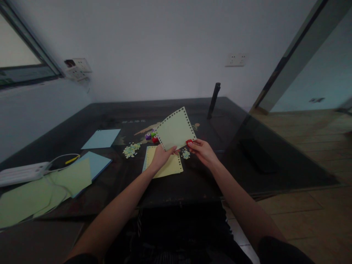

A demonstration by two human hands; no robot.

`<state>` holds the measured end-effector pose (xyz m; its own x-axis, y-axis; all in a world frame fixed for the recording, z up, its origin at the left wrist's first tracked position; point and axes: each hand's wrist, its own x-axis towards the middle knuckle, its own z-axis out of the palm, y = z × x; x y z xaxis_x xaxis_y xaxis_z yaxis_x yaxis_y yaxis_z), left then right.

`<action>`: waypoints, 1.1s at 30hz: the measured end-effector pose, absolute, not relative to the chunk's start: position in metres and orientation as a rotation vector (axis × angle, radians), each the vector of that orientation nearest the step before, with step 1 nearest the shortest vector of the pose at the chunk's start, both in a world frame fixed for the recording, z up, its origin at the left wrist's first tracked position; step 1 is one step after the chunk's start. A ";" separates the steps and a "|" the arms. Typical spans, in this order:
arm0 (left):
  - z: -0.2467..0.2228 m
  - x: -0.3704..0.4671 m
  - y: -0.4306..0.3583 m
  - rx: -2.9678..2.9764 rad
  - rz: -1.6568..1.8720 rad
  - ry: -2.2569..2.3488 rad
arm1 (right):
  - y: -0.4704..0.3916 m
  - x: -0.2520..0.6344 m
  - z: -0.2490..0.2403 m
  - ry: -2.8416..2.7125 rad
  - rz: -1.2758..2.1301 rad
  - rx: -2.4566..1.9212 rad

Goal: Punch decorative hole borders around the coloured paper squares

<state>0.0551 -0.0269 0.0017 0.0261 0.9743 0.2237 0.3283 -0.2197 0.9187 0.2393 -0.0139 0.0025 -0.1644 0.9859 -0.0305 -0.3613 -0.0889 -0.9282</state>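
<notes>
My left hand (164, 156) grips the lower edge of a pale green sheet of paper (176, 129), which is tilted up above the table. Small punched holes run along several of its edges. A small red craft punch (189, 142) is pinched in my right hand (202, 151), at the sheet's lower right corner. Beneath the sheet lies a stack of punched yellow and blue paper (167, 167). Several colourful craft punches (151, 136) in purple, green and red stand just behind my left hand. Small paper cut-outs lie in a larger pile (131, 150) and a smaller pile (186, 153).
On the dark table (123, 187), a blue sheet (101, 139) lies at left. Nearer are green sheets (30, 196), a white power strip (24, 173) and its cable. A black upright post (213, 101) stands at the back right, and a dark flat object (258, 156) lies at right.
</notes>
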 end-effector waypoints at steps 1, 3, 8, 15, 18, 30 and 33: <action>0.002 0.055 -0.027 1.626 1.213 1.347 | -0.014 0.239 0.003 -1.002 1.523 -0.886; 0.002 0.055 -0.027 1.630 1.217 1.337 | -0.014 0.240 0.003 -1.003 1.525 -0.879; 0.001 0.055 -0.027 1.657 1.213 1.341 | -0.014 0.240 0.001 -1.017 1.529 -0.869; -0.002 0.052 -0.025 1.725 1.219 1.361 | -0.013 0.240 0.000 -0.994 1.543 -0.872; -0.001 0.052 -0.026 1.727 1.199 1.351 | -0.013 0.240 0.000 -1.008 1.535 -0.869; 0.006 0.055 -0.029 1.713 1.182 1.374 | -0.014 0.239 0.002 -1.026 1.508 -0.896; 0.006 0.054 -0.029 1.709 1.196 1.359 | -0.014 0.239 0.002 -1.053 1.490 -0.907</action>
<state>0.0544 -0.0291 0.0057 0.0508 0.9641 0.2606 0.3813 -0.2599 0.8872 0.2390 -0.0144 0.0025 -0.1625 0.9866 -0.0102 -0.3196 -0.0625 -0.9455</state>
